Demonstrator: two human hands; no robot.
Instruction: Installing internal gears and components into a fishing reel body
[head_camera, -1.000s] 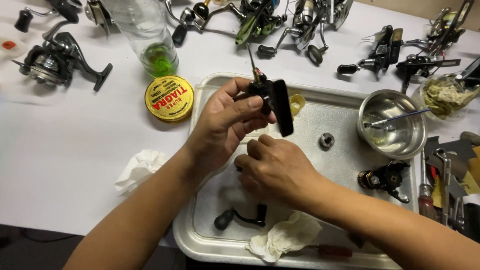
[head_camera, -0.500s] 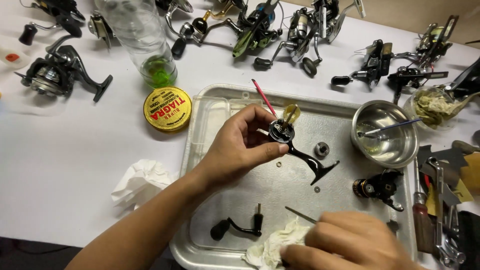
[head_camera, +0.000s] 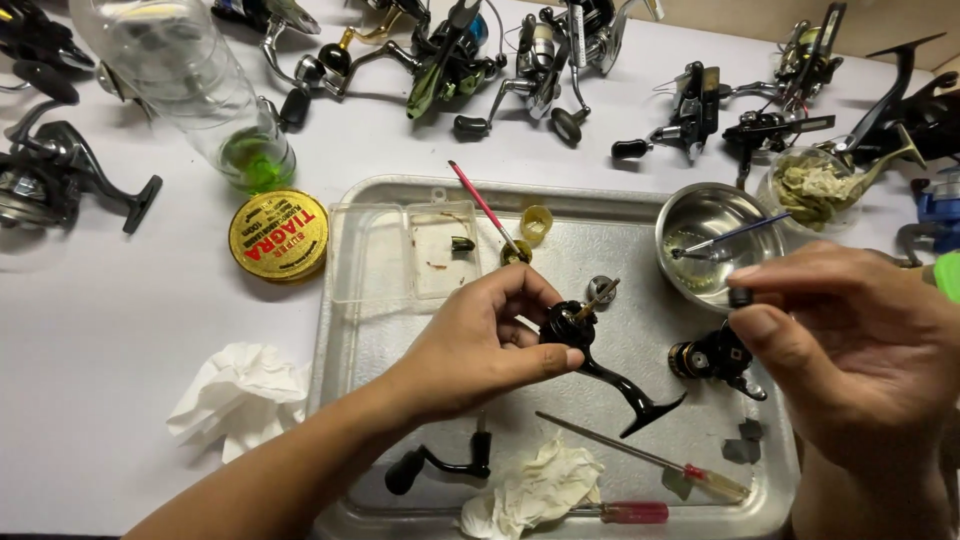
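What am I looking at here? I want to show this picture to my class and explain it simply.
This is one view from a camera worn on a person's head, looking down at their own two bare hands. The left hand holds a black fishing reel body over a metal tray. The right hand pinches a small dark part. On the tray lie a reel handle, screwdrivers, a crumpled cloth and a steel bowl. Around it on the white table are more reels, a yellow round tin and a tissue.
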